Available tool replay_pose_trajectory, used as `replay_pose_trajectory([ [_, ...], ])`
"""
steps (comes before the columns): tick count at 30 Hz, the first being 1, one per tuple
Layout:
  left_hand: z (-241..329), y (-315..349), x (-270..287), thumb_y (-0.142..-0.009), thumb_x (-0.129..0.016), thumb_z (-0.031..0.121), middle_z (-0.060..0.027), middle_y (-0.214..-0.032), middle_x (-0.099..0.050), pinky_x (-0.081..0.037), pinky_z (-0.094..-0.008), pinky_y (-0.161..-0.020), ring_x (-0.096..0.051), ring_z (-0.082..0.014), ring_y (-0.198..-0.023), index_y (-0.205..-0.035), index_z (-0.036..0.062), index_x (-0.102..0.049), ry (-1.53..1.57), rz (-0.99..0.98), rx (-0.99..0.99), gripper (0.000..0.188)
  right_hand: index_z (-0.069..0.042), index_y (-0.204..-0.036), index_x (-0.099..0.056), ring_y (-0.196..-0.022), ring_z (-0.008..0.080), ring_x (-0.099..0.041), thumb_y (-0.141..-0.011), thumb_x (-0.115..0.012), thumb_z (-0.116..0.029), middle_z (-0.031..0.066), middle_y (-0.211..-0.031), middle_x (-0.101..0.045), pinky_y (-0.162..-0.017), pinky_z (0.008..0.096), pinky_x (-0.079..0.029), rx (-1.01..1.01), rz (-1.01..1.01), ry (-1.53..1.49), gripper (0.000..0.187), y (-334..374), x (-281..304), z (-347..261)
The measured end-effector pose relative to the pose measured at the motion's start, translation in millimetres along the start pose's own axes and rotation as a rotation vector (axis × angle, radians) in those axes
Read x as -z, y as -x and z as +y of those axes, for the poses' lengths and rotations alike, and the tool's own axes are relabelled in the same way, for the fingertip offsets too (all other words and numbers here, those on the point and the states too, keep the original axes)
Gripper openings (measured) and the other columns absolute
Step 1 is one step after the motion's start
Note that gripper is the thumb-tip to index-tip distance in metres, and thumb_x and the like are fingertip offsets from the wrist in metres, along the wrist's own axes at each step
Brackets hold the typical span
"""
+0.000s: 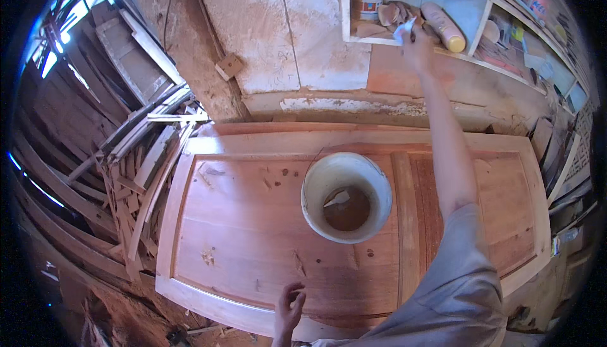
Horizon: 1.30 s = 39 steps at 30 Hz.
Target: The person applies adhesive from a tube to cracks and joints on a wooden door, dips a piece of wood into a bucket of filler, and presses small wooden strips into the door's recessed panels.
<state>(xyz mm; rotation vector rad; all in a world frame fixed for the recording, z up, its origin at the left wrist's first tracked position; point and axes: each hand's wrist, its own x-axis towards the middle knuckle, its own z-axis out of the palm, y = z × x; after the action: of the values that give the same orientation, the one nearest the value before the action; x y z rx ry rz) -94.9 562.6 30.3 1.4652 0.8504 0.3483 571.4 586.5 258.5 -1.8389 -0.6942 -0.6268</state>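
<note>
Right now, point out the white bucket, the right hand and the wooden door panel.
white bucket [314, 182]: head view, on its left inner wall.
right hand [417, 47]: head view, on the back of the hand at the shelf.
wooden door panel [243, 220]: head view, on the bare left panel face.

Right arm stretched far forward [417, 48], left hand [289, 309] curled low

The person wears a loose grey short-sleeved shirt, its sleeve ending above the right elbow with soft folds in the cloth. Both forearms are bare. The right hand [417, 47] and left hand [289, 309] carry no gloves, rings or watch.
</note>
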Motion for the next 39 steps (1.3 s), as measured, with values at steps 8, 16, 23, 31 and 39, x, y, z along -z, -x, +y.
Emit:
replay_pose_trajectory([
  [8, -15.6, 37.8, 8.8, -0.094, -0.063, 0.015, -0.0104, -0.115, -0.065, -0.049, -0.0315, -0.088, -0.063, -0.0176, -0.100, -0.125, 0.0015, -0.054, 0.009, 0.068, 0.179, 0.035, -0.010, -0.109, -0.069, -0.090, 0.0355, -0.069, -0.090, -0.062, -0.037, 0.0172, -0.096, -0.071, -0.083, 0.0467, -0.052, 0.037, -0.054, 0.466, 0.034, -20.8, -47.5, 25.4],
  [16, -5.1, 30.4, 11.3, -0.096, -0.058, 0.013, -0.0154, -0.121, -0.059, -0.049, -0.0327, -0.090, -0.062, -0.0199, -0.100, -0.137, 0.0014, -0.041, 0.183, 0.130, 0.220, 0.045, -0.011, -0.110, -0.071, -0.101, 0.0353, -0.066, -0.085, -0.064, -0.049, 0.0168, -0.107, -0.070, -0.090, 0.0438, -0.050, 0.073, -0.098, 0.625, 0.047, -50.3, -34.2, 50.7],
  [23, 18.9, 38.3, 22.2, -0.096, -0.061, 0.027, -0.0143, -0.121, -0.060, -0.047, -0.0293, -0.086, -0.061, -0.0172, -0.098, -0.136, 0.0029, -0.043, 0.285, 0.155, 0.157, 0.050, -0.006, -0.111, -0.070, -0.103, 0.0349, -0.066, -0.081, -0.066, -0.057, 0.0169, -0.107, -0.070, -0.092, 0.0428, -0.049, 0.087, -0.109, 0.601, 0.060, -35.9, -21.8, 31.8],
  [31, 15.9, 51.8, 22.0, -0.097, -0.059, 0.034, -0.0146, -0.118, -0.061, -0.048, -0.0304, -0.083, -0.061, -0.0174, -0.096, -0.134, 0.0028, -0.046, 0.256, 0.183, 0.134, 0.050, 0.000, -0.123, -0.062, -0.112, 0.0337, -0.062, -0.086, -0.064, -0.050, 0.0223, -0.119, -0.065, -0.097, 0.0380, -0.046, 0.015, 0.154, 0.176, 0.063, -15.7, 15.8, -2.7],
  [39, 5.1, 66.2, 38.1, -0.094, -0.060, 0.015, -0.0141, -0.119, -0.060, -0.048, -0.0300, -0.085, -0.060, -0.0188, -0.099, -0.134, 0.0014, -0.044, 0.117, 0.328, 0.090, 0.044, -0.001, -0.122, -0.059, -0.106, 0.0186, -0.061, -0.095, -0.062, -0.038, 0.0087, -0.111, -0.065, -0.097, 0.0344, -0.046, -0.411, -0.513, -0.227, 0.046, 316.1, 103.4, -55.7],
])
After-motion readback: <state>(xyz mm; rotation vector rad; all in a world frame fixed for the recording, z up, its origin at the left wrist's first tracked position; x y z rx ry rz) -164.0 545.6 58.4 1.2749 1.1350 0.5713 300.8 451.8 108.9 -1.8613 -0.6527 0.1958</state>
